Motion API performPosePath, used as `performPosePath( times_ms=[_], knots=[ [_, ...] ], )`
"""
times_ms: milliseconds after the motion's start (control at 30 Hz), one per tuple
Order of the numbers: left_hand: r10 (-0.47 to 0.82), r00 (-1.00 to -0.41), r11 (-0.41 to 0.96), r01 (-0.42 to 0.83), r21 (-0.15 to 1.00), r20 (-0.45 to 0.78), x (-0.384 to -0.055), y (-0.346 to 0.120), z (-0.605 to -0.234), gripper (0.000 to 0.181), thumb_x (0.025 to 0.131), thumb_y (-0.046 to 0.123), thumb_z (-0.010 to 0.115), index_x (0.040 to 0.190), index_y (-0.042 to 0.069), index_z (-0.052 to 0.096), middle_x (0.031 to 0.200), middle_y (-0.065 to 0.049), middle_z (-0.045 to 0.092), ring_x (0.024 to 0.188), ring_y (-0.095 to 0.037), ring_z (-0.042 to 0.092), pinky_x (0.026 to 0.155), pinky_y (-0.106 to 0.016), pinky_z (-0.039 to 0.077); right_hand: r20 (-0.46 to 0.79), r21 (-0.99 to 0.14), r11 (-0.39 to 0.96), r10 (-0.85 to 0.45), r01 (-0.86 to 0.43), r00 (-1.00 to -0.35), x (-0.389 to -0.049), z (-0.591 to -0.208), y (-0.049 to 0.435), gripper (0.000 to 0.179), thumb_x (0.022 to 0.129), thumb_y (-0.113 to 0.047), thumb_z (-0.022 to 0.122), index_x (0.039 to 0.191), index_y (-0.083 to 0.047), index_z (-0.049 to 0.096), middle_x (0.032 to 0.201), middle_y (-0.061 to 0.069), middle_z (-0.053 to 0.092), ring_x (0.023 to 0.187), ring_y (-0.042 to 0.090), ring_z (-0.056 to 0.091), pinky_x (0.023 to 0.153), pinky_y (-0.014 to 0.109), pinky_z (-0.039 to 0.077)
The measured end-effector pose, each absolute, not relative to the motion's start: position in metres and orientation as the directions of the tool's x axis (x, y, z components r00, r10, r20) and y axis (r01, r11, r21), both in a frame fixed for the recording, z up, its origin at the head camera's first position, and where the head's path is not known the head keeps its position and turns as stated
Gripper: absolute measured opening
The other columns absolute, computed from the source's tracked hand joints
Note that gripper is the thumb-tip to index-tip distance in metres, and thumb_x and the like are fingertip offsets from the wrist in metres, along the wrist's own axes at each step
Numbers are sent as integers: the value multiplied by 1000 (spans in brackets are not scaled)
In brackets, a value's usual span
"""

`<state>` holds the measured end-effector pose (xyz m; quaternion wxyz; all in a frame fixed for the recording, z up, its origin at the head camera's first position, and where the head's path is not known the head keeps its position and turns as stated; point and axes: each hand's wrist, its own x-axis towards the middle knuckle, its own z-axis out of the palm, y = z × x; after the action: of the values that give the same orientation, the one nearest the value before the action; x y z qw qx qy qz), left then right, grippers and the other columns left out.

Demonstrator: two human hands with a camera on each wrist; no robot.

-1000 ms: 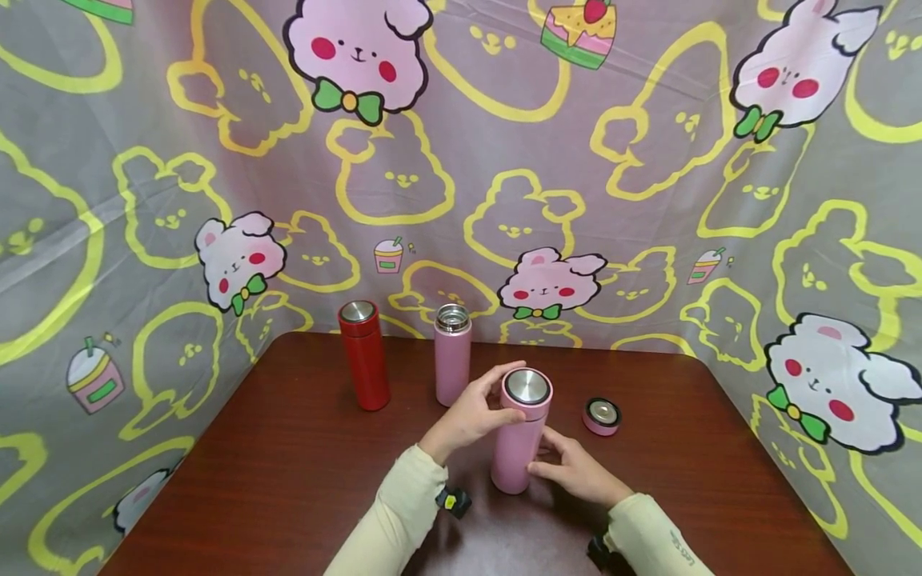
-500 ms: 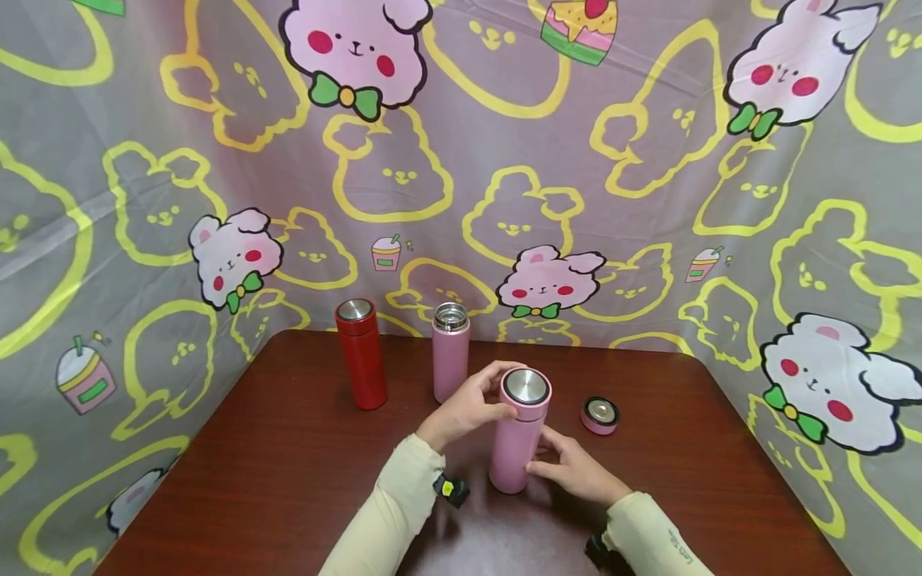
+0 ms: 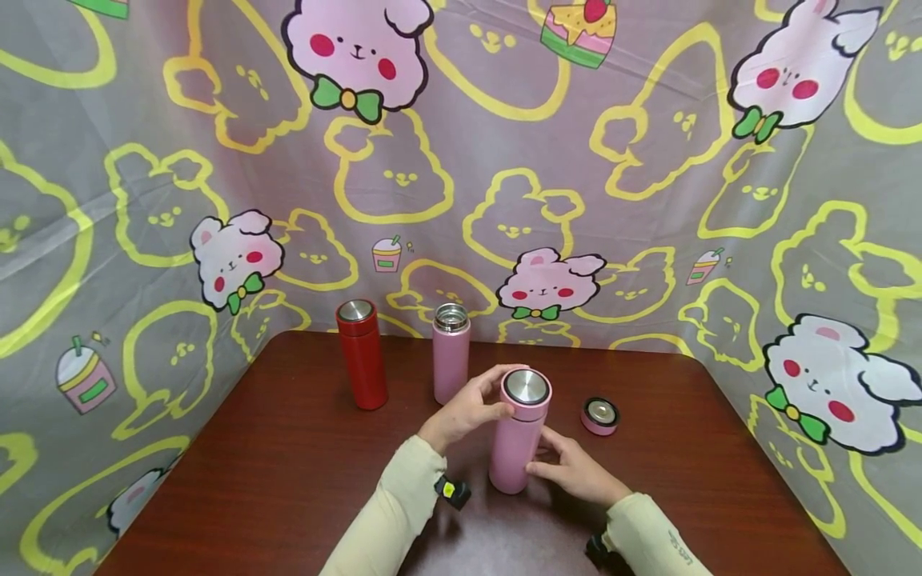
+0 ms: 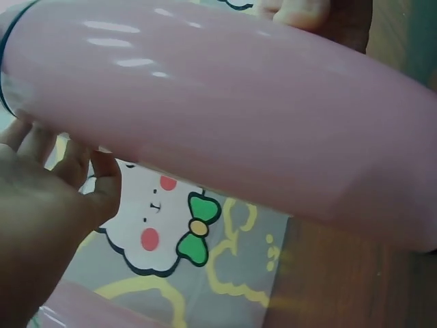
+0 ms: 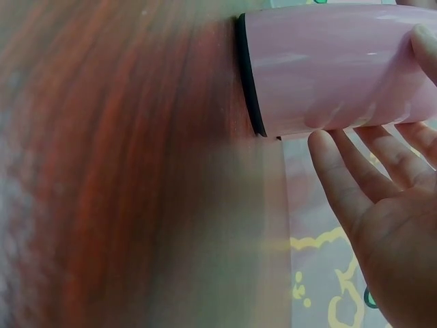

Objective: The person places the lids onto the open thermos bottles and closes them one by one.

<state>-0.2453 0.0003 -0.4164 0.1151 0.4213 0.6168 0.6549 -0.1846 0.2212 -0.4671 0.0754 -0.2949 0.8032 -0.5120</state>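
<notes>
As left hand [image 3: 464, 412] and right hand [image 3: 579, 471] grip capped pink flask [image 3: 515, 448], uncapped bottle [image 3: 450, 356] behind — contents unclear

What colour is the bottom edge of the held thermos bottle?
Black; the bottom edge shows best in the right wrist view.

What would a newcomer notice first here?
Probably the loud cartoon cloth, rising behind the table and along both sides. Next, the capped pink bottle in front, with the left hand at its lid and the right hand lower down. Farther back stand a red bottle and a lidless pink bottle.
</notes>
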Motion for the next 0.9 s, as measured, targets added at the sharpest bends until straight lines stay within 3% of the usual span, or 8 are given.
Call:
performPosePath(
  times_ms=[167,267,500,700,900],
  knots=[
    [668,-625,-135,431,892,403,-228,-6,-398,68,91,33,63,143,-2,34,140,-16,43,128,-16,40,106,-34,29,186,-864,305,-547,-402,-816,-184,-467,221,56,89,-13,66,137,3,41,121,15,59,102,25,61,87,42,50],
    [649,-640,-103,462,881,412,-214,-7,-385,66,92,26,62,142,-6,32,139,-20,43,125,-20,44,104,-33,34,192,-860,306,-548,-409,-814,-185,-468,220,55,89,-12,66,136,4,41,121,15,59,102,22,61,87,43,49],
    [557,-694,-116,479,870,456,-214,1,-400,70,89,28,67,143,0,33,131,-20,49,113,-23,54,91,-36,47,225,-848,294,-553,-441,-802,-192,-485,224,54,90,-13,64,136,3,41,121,16,59,102,16,61,86,37,50],
    [506,-729,-116,472,874,461,-215,6,-408,68,85,30,72,141,10,39,127,-11,54,108,-16,57,89,-39,48,218,-859,285,-550,-426,-806,-198,-498,228,56,90,-18,65,139,-3,40,124,12,58,104,16,60,88,35,49],
    [458,-755,-81,489,868,469,-212,10,-407,65,82,23,74,138,10,44,121,-9,55,103,-18,58,85,-39,51,240,-861,258,-555,-439,-796,-197,-499,228,56,91,-19,65,139,-4,41,124,13,58,104,17,61,87,35,50]
  ],
)
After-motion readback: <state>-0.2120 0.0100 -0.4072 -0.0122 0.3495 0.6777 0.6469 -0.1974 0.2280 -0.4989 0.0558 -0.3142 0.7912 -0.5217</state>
